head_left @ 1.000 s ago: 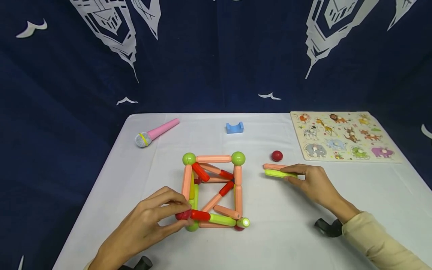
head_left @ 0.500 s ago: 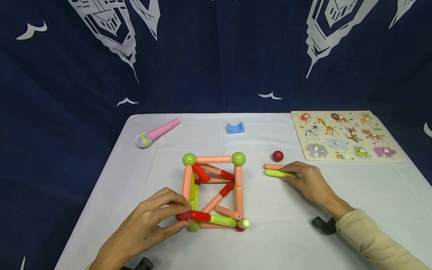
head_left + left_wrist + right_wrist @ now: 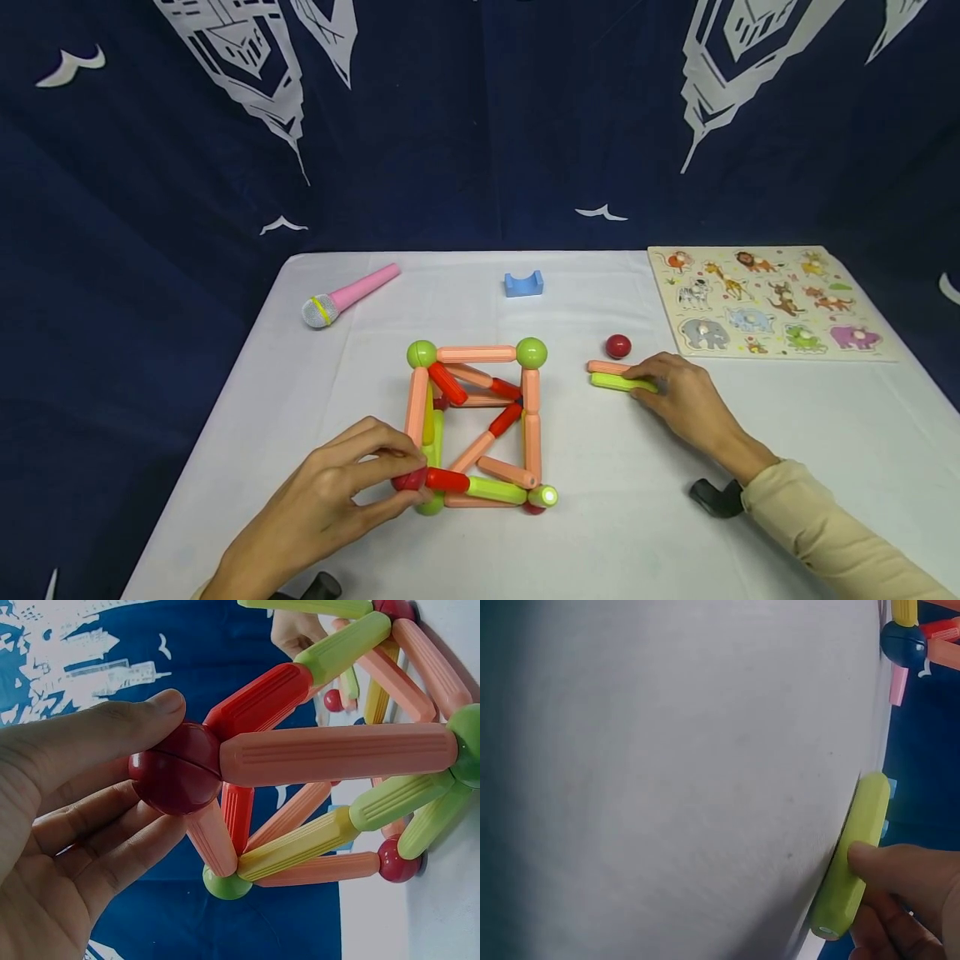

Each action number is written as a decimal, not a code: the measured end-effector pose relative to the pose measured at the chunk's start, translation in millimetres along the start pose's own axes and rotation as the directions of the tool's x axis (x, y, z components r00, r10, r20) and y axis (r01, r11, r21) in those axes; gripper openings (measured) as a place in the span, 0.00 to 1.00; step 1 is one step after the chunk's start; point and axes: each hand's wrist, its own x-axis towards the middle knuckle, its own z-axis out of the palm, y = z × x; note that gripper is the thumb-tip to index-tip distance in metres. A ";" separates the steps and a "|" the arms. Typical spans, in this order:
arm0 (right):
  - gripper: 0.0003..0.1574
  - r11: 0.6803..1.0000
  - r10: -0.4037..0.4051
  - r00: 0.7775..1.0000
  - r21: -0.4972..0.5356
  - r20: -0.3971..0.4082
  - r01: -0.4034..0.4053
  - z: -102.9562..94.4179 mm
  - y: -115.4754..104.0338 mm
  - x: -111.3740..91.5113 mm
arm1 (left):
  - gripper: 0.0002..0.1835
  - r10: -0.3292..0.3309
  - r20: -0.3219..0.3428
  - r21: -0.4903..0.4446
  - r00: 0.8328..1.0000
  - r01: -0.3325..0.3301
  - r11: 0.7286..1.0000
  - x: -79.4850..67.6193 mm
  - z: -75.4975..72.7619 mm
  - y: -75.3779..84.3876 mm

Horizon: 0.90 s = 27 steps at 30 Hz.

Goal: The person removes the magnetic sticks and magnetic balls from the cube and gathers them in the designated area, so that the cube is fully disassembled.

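Note:
In the head view my left hand (image 3: 330, 492) pinches a dark red ball (image 3: 180, 768) between thumb and fingers. That ball is the near-left upper corner of a frame of magnetic sticks and balls, where a salmon stick (image 3: 337, 754) and a red stick (image 3: 447, 480) join it. Green balls (image 3: 532, 352) form the far corners. On the right, my right hand (image 3: 693, 408) pinches the end of a light green magnetic stick (image 3: 851, 862), thumb on its near side. Another salmon stick (image 3: 606, 367) lies alongside, its right end hidden under the fingers.
A loose red ball (image 3: 618, 346) sits just behind the two sticks. Farther back are a pink toy microphone (image 3: 352, 294), a blue notched block (image 3: 523, 284) and an animal puzzle board (image 3: 772, 304). All rest on a white-covered table (image 3: 615, 517) before a dark blue curtain (image 3: 480, 125).
My right hand and forearm have shifted slightly up and left in the head view, with the green stick drawn a little closer against the salmon one. The left hand keeps its hold.

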 end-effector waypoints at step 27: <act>0.20 0.826 -0.182 0.898 0.558 0.401 -0.081 24.9 -96.9 -49.8 | 0.14 -0.011 0.008 -0.003 1.000 0.011 1.000 0.5 0.3 -0.7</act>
